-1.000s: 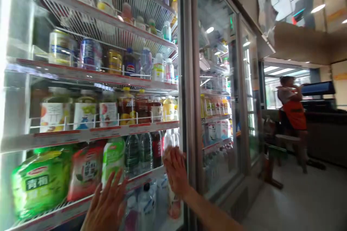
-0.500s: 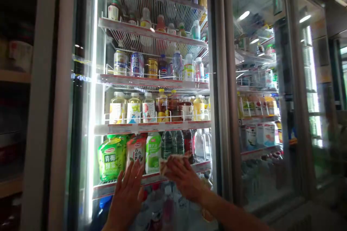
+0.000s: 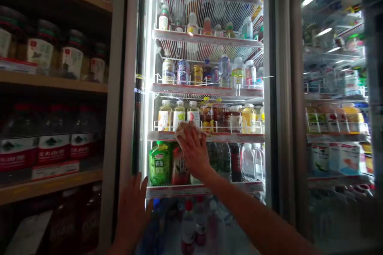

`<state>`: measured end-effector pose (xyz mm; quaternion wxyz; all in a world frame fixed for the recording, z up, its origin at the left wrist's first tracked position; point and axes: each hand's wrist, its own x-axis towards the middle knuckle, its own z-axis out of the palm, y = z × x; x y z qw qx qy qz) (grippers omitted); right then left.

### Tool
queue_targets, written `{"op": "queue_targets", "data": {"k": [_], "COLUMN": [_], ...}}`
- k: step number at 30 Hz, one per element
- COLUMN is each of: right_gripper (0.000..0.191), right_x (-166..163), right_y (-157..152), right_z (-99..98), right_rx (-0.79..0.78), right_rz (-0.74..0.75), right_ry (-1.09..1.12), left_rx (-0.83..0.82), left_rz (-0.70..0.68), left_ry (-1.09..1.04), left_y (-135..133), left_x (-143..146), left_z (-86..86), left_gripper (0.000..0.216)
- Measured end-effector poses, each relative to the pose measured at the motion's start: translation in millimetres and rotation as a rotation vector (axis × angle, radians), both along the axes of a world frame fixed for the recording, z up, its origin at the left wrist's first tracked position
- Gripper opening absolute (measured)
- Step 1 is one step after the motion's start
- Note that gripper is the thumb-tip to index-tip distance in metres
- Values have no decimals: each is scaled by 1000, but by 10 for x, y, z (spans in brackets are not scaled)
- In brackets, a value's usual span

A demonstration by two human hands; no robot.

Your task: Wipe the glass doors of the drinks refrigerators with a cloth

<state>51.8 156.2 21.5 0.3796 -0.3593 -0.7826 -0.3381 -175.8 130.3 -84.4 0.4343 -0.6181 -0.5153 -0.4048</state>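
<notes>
Though crumpled, cloth (image 3: 180, 130) against glass (image 3: 239, 219).

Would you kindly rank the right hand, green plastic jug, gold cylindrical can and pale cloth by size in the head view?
Right hand
Green jug
Gold can
Pale cloth: unranked, partly hidden by the hand.

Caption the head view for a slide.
Right hand holds a cloth against a glass drinks-cooler door; left hand open.

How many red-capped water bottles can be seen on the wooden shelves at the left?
3: left water bottle, middle water bottle and right water bottle, side by side on the lowest visible shelf. More may be hidden behind them.
</notes>
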Motion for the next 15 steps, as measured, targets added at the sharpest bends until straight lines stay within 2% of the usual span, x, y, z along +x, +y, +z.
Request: {"op": "queue_targets", "data": {"k": [1, 4, 5, 7, 9, 11, 15], "right_gripper": [60, 53, 50, 51, 54, 55, 48], "right_x": [-71, -253, -316, -467, -634, -746, -612], "right_y": [0, -35, -46, -46, -24, -9, -23], "right_z": [-26, -279, -328, -278, -122, -63, -337], "right_rx": [13, 48, 51, 32, -8, -16, 33], "right_rz": [48, 282, 322, 314, 192, 153, 348], "right_ry": [-63, -413, -471, -441, -218, -147, -518], "left_rx": [-2, 2, 9, 7, 6, 3, 19], "left_rz": [7, 24, 31, 43, 42, 33, 20], "left_ry": [2, 16, 10, -26, -74, -90, -73], "left_y": [-21, -101, -131, -186, -222, -240, -248], "left_x": [-44, -158, -190, -238, -263, -272, -276], "left_z": [5, -6, -12, -15, 1, 26, 68], "left_gripper": [66, 67, 67, 68, 68, 69, 68]}}
